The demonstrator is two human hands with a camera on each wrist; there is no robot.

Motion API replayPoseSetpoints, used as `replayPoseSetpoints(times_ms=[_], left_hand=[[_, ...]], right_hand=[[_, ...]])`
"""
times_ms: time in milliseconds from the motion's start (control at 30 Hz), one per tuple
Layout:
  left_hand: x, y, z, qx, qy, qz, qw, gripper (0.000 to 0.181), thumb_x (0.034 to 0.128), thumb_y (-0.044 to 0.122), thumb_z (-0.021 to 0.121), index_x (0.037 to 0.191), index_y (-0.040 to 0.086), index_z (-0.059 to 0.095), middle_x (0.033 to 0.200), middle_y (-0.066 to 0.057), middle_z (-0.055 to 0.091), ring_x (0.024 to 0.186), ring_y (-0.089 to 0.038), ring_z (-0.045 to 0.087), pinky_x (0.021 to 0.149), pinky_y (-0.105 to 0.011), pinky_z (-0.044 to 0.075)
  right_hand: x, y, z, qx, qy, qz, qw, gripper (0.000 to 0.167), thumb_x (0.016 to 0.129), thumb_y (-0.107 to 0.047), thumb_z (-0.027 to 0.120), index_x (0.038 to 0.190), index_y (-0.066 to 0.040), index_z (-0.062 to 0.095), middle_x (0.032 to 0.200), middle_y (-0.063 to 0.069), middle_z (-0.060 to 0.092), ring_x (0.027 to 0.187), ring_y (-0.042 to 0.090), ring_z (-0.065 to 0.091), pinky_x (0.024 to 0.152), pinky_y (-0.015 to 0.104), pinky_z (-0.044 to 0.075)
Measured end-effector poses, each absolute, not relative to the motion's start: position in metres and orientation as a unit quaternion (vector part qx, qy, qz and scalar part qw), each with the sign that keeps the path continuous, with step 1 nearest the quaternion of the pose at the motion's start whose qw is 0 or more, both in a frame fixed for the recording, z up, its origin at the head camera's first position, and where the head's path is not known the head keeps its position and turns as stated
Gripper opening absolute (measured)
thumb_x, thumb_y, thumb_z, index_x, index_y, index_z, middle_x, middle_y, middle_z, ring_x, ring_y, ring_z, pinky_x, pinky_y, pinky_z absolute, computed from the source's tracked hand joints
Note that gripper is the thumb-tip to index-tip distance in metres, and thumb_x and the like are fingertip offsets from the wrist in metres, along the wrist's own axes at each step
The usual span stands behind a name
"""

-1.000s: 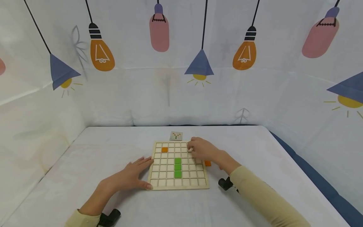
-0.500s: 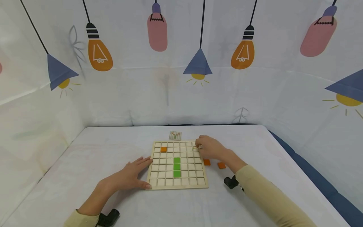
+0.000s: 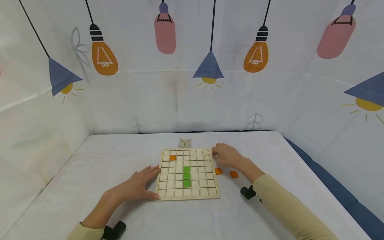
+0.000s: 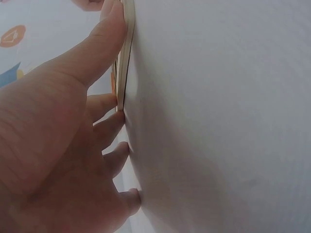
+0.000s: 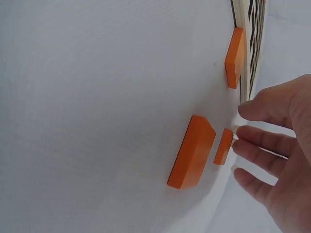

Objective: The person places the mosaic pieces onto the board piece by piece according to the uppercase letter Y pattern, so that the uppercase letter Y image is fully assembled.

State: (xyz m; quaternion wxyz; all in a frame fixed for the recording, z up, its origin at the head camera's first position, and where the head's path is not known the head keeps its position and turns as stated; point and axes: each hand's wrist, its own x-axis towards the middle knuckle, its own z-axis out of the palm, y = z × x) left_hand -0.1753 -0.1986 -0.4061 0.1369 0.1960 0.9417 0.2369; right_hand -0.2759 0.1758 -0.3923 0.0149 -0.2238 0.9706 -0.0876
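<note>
A square wooden grid board (image 3: 175, 193) lies on the white table. One orange tile (image 3: 172, 158) sits in its upper left part, and a column of green tiles (image 3: 186, 175) stands near its middle. My left hand (image 3: 132, 189) rests at the board's left edge, thumb at the lower corner, fingers spread; the left wrist view shows the thumb (image 4: 104, 43) along the edge. Just past the upper right edge is my right hand (image 3: 229, 156). In the right wrist view its loosely bent fingers (image 5: 262, 155) are beside a small orange tile (image 5: 224, 146), thumb apart; contact is unclear.
Two orange tiles lie right of the board, one against its edge (image 3: 218, 171) and another farther right (image 3: 234, 174). A small patterned card (image 3: 184, 143) lies behind the board. A white cloth wall (image 3: 144, 100) with printed lamps rises behind the table.
My right hand has moved right, from over the board's upper right cells to beyond its edge. Both orange tiles beside the board are now uncovered. The left hand stays in place.
</note>
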Motion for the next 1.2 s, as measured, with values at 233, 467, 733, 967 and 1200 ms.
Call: replayPoseSetpoints(times_ms=[233, 467, 733, 967, 1200], left_hand=[[-0.176, -0.199, -0.407, 0.193, 0.942, 0.239, 0.136, 0.106, 0.0718, 0.060, 0.079, 0.156, 0.016, 0.033, 0.165, -0.006, 0.027, 0.155, -0.039, 0.013, 0.118, -0.073, 0.006], [-0.176, -0.198, -0.406, 0.192, 0.943, 0.235, 0.136, 0.106, 0.0718, 0.061, 0.078, 0.156, 0.016, 0.033, 0.165, -0.006, 0.027, 0.154, -0.039, 0.014, 0.117, -0.073, 0.008], [-0.173, -0.198, -0.404, 0.195, 0.942, 0.239, 0.135, 0.104, 0.0722, 0.059, 0.079, 0.156, 0.016, 0.034, 0.165, -0.007, 0.028, 0.154, -0.040, 0.014, 0.116, -0.074, 0.008], [-0.173, -0.198, -0.404, 0.196, 0.941, 0.240, 0.136, 0.104, 0.0725, 0.058, 0.079, 0.156, 0.015, 0.034, 0.165, -0.007, 0.028, 0.154, -0.041, 0.014, 0.116, -0.074, 0.008], [-0.173, -0.199, -0.406, 0.199, 0.940, 0.245, 0.133, 0.104, 0.0726, 0.058, 0.079, 0.156, 0.015, 0.033, 0.165, -0.007, 0.027, 0.154, -0.041, 0.013, 0.116, -0.074, 0.007]], right_hand=[[-0.277, 0.182, -0.392, -0.221, 0.971, -0.089, 0.024, 0.014, 0.090, -0.010, 0.061, 0.100, -0.016, 0.069, 0.092, -0.003, 0.058, 0.079, 0.015, 0.050, 0.074, 0.030, 0.048], [-0.276, 0.193, -0.390, -0.228, 0.968, -0.102, 0.028, 0.018, 0.089, -0.005, 0.061, 0.101, -0.014, 0.069, 0.096, -0.001, 0.061, 0.084, 0.015, 0.054, 0.082, 0.036, 0.053], [-0.273, 0.203, -0.388, -0.223, 0.967, -0.114, 0.040, 0.021, 0.086, -0.001, 0.064, 0.101, -0.013, 0.070, 0.093, -0.001, 0.060, 0.086, 0.016, 0.055, 0.085, 0.037, 0.054], [-0.271, 0.204, -0.387, -0.242, 0.962, -0.120, 0.041, 0.021, 0.086, 0.004, 0.063, 0.099, -0.011, 0.069, 0.089, 0.001, 0.059, 0.081, 0.015, 0.051, 0.075, 0.031, 0.049], [-0.273, 0.205, -0.392, -0.249, 0.961, -0.113, 0.036, 0.022, 0.085, 0.007, 0.063, 0.095, -0.013, 0.067, 0.087, 0.001, 0.057, 0.080, 0.016, 0.048, 0.073, 0.030, 0.045]])
